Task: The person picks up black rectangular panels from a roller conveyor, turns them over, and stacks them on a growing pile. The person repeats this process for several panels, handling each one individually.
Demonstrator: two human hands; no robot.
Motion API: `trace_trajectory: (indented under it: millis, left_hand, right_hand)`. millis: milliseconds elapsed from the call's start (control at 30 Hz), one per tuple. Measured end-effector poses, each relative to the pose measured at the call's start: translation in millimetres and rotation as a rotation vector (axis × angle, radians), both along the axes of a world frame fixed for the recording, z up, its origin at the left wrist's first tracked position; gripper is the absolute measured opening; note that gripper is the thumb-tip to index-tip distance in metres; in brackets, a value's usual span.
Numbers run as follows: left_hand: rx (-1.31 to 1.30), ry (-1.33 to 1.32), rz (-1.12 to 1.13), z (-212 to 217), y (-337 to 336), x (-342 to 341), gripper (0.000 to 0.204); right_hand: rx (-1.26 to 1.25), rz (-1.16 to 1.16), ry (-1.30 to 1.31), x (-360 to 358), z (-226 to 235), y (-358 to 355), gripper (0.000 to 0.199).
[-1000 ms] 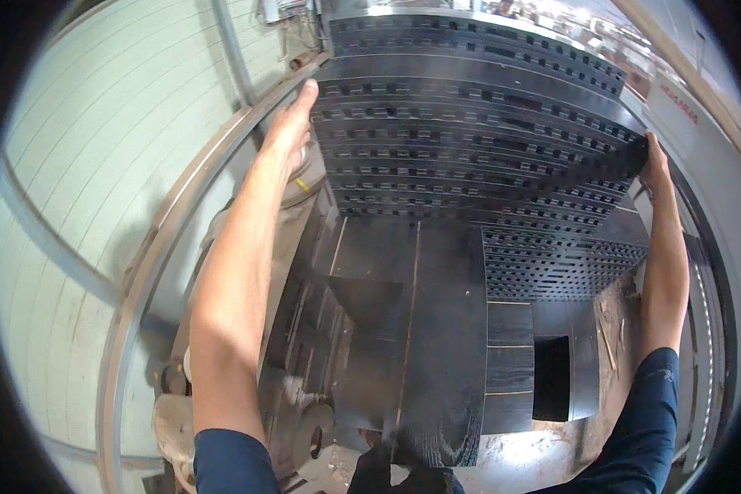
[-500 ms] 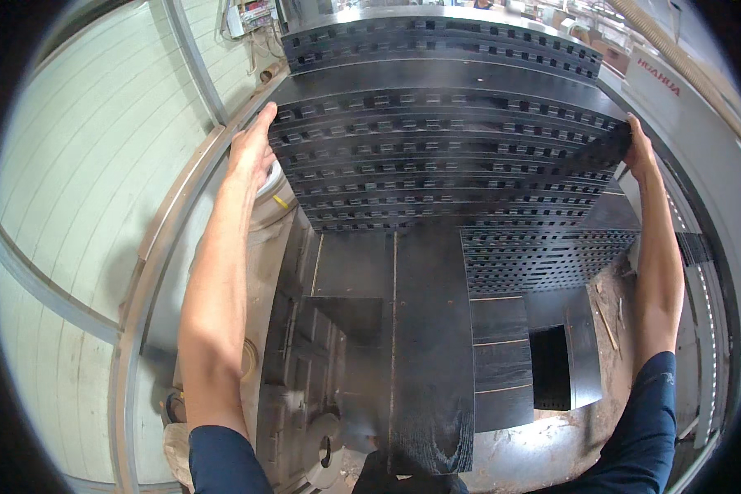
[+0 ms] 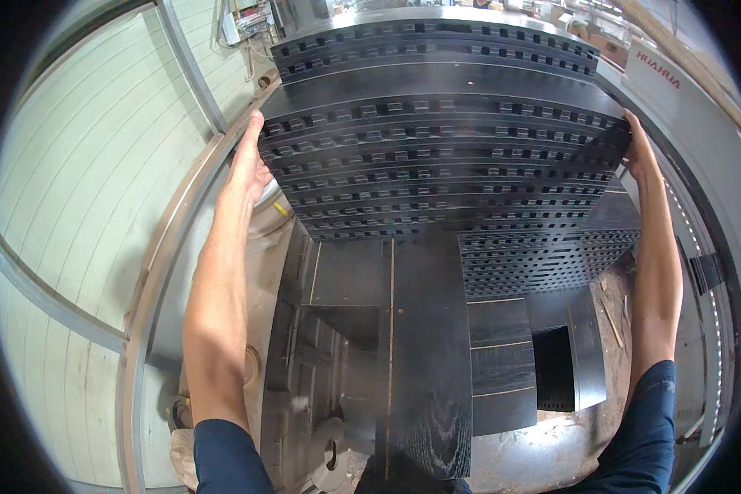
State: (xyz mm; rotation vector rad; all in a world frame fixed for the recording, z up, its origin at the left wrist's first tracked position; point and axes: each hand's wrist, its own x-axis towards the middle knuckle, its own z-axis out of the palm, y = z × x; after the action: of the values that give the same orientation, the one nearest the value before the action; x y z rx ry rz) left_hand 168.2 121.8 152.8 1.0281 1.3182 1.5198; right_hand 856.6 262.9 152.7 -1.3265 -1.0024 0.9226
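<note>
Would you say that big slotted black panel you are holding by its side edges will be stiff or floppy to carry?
Probably stiff: the slotted black panel spans flat between the left hand and right hand. Likely heavy and awkward, given its width. Its smooth edges may slip.

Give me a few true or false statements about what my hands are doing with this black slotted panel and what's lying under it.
1. The left hand is on the left edge of the black slotted panel. True.
2. The right hand hangs free, away from the panel. False: it grips the panel's right edge.
3. The panel has rows of small rectangular slots. True.
4. The panel is bright white. False: it is black.
5. Below the raised panel lie more dark boards, one long one running toward the person. True.
6. Both arms are covered to the wrist by sleeves. False: the forearms are bare, and dark blue sleeves end near the elbows.
</note>
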Motion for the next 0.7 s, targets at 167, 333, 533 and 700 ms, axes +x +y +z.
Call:
trace_trajectory:
  millis: [167, 333, 533, 700]
  left_hand:
    - [0.004, 0.026, 0.000, -4, -5, -20, 0.107]
    - [-0.065, -0.090, -0.145, -26, 8, -50, 0.124]
    - [-0.030, -0.216, -0.064, -96, 32, -83, 0.093]
    - [0.100, -0.350, -0.365, -159, 47, -100, 0.104]
  right_hand:
    - [-0.029, 0.046, 0.071, -44, 2, -18, 0.099]
    - [0.156, -0.333, -0.030, -48, -12, -17, 0.104]
    - [0.558, -0.417, -0.786, -161, -9, -85, 0.083]
    - [0.653, 0.008, -1.185, -302, 12, -118, 0.079]
